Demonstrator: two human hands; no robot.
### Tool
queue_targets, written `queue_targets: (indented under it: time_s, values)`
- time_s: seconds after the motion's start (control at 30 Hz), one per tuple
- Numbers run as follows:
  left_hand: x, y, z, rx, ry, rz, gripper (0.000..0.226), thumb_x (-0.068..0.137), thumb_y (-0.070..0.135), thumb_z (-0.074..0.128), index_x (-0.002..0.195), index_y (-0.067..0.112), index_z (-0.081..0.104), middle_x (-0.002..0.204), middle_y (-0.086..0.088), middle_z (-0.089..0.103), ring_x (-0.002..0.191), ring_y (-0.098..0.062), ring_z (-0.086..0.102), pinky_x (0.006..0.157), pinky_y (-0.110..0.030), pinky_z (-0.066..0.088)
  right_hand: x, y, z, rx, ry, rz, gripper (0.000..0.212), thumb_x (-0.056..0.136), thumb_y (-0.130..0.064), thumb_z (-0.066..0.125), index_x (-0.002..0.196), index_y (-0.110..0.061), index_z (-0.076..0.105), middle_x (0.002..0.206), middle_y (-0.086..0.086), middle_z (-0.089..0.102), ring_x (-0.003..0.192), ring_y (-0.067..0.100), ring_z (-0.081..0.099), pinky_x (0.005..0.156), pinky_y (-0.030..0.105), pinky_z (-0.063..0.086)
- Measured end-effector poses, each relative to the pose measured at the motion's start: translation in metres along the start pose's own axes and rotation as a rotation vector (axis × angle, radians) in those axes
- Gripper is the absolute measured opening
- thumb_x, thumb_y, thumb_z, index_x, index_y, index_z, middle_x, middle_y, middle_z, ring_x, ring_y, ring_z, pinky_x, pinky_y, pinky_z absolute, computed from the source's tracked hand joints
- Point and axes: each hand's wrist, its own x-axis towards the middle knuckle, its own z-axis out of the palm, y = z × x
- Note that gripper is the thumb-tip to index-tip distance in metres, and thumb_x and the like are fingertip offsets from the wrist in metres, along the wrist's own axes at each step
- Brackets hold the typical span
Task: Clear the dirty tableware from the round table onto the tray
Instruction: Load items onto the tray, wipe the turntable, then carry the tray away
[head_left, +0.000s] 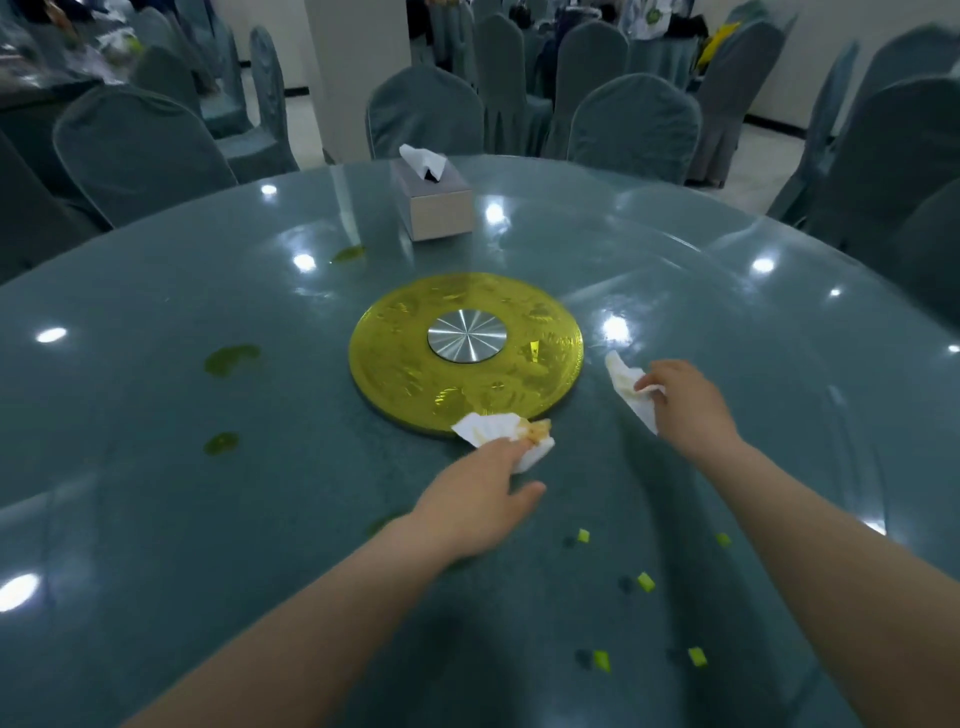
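The left hand (480, 499) reached forward with its fingers laid on a soiled paper napkin (498, 434) that sat at the near rim of the yellow turntable disc (405, 353); the thumb stuck out to the side, and whether the fingers had already pinched the paper could not be told. The right hand (685, 397) gripped a second crumpled napkin (631, 387), its fingers curled round the paper, just right of the disc.

No plates, bowls or cups showed anywhere on the round desk (156, 519), and the tray was out of view, so the clearing seemed nearly finished, with only scraps left. To do this step well, the left fingers should probably gather the napkin inward and fold the food residue inside it, so nothing drops on the glass. Both wads could then go together to the tray.

Beyond both hands stood a tissue box (439, 205), the only container in sight, with one white tissue (423, 161) standing out of its slot. Left of the left hand lay greenish sauce smears (231, 358), and nearer the body than both hands, small green vegetable bits (645, 582) were scattered.
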Motion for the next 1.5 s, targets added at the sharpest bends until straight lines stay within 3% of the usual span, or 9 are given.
queue_targets:
  time_s: [0.13, 0.27, 0.4, 0.53, 0.8, 1.07, 1.2, 1.27, 1.5]
  values:
    - [0.002, 0.021, 0.035, 0.017, -0.107, 0.034, 0.06, 0.096, 0.037, 0.047, 0.149, 0.026, 0.023, 0.157, 0.006, 0.022, 0.139, -0.02, 0.029, 0.109, -0.034, 0.031, -0.018, 0.007, 0.006, -0.15, -0.233, -0.071, 0.071, 0.08, 0.011, 0.039, 0.139, -0.028, 0.045, 0.145, 0.002, 0.045, 0.118, 0.032, 0.05, 0.091, 0.037, 0.045]
    - [0.0, 0.052, 0.065, 0.03, -0.12, 0.115, 0.06, 0.093, 0.021, 0.041, 0.15, 0.024, 0.022, 0.154, 0.005, 0.027, 0.133, -0.023, 0.034, 0.103, -0.036, 0.034, -0.037, 0.033, -0.017, -0.159, -0.266, -0.099, 0.057, 0.088, 0.0, 0.039, 0.134, -0.029, 0.053, 0.146, -0.005, 0.046, 0.13, 0.025, 0.044, 0.106, 0.033, 0.035]
    - [-0.003, 0.076, 0.09, 0.115, -0.109, 0.177, 0.056, 0.095, 0.025, 0.039, 0.149, 0.022, 0.025, 0.153, 0.001, 0.028, 0.13, -0.027, 0.034, 0.102, -0.038, 0.033, -0.079, 0.054, -0.037, -0.061, -0.274, -0.112, 0.04, 0.098, -0.012, 0.04, 0.133, -0.024, 0.055, 0.147, -0.01, 0.04, 0.138, 0.009, 0.035, 0.106, 0.018, 0.022]
    - [-0.015, 0.08, 0.104, 0.189, -0.077, 0.176, 0.055, 0.096, 0.03, 0.037, 0.149, 0.02, 0.024, 0.159, -0.002, 0.016, 0.137, -0.028, 0.026, 0.108, -0.037, 0.027, -0.119, 0.059, -0.04, 0.076, -0.275, -0.096, 0.037, 0.102, -0.022, 0.035, 0.135, -0.022, 0.053, 0.147, -0.009, 0.039, 0.139, 0.005, 0.029, 0.109, 0.019, 0.021]
    - [-0.051, 0.076, 0.107, 0.166, -0.09, 0.156, 0.052, 0.097, 0.03, 0.033, 0.149, 0.024, 0.026, 0.159, 0.003, 0.018, 0.137, -0.024, 0.029, 0.106, -0.037, 0.032, -0.189, 0.049, -0.033, 0.147, -0.321, -0.15, 0.041, 0.102, -0.016, 0.036, 0.14, -0.032, 0.04, 0.143, -0.023, 0.023, 0.135, -0.005, 0.017, 0.113, 0.016, 0.011]
    - [-0.097, 0.056, 0.092, 0.219, -0.139, 0.112, 0.044, 0.101, 0.033, 0.03, 0.144, 0.027, 0.037, 0.158, 0.006, 0.02, 0.131, -0.024, 0.038, 0.099, -0.038, 0.038, -0.225, 0.019, -0.031, 0.056, -0.492, -0.195, 0.067, 0.09, 0.009, 0.032, 0.146, -0.027, 0.031, 0.147, -0.02, 0.009, 0.137, -0.001, 0.01, 0.11, 0.011, 0.009]
    - [-0.106, 0.041, 0.078, 0.18, -0.076, 0.059, 0.035, 0.1, 0.037, 0.038, 0.123, 0.026, 0.061, 0.145, 0.006, 0.043, 0.121, -0.022, 0.048, 0.091, -0.031, 0.038, -0.232, -0.008, -0.023, -0.032, -0.404, -0.373, 0.039, 0.092, -0.002, 0.052, 0.128, -0.012, 0.059, 0.139, 0.008, 0.051, 0.128, 0.029, 0.047, 0.1, 0.021, 0.033]
    - [-0.111, 0.033, 0.073, 0.158, -0.023, 0.011, 0.032, 0.096, 0.038, 0.046, 0.117, 0.025, 0.067, 0.139, 0.007, 0.05, 0.118, -0.02, 0.05, 0.089, -0.028, 0.037, -0.235, -0.017, -0.015, -0.049, -0.43, -0.325, 0.038, 0.091, -0.009, 0.056, 0.128, -0.018, 0.06, 0.14, 0.006, 0.049, 0.129, 0.027, 0.043, 0.103, 0.022, 0.03]
    - [-0.132, 0.001, 0.066, 0.035, 0.181, -0.108, 0.02, 0.09, 0.021, 0.058, 0.106, 0.019, 0.071, 0.118, 0.004, 0.062, 0.109, -0.016, 0.052, 0.08, -0.02, 0.033, -0.235, -0.043, 0.004, 0.025, -0.344, -0.277, 0.025, 0.092, -0.008, 0.057, 0.108, -0.018, 0.073, 0.111, -0.001, 0.06, 0.105, 0.016, 0.053, 0.082, 0.008, 0.03]
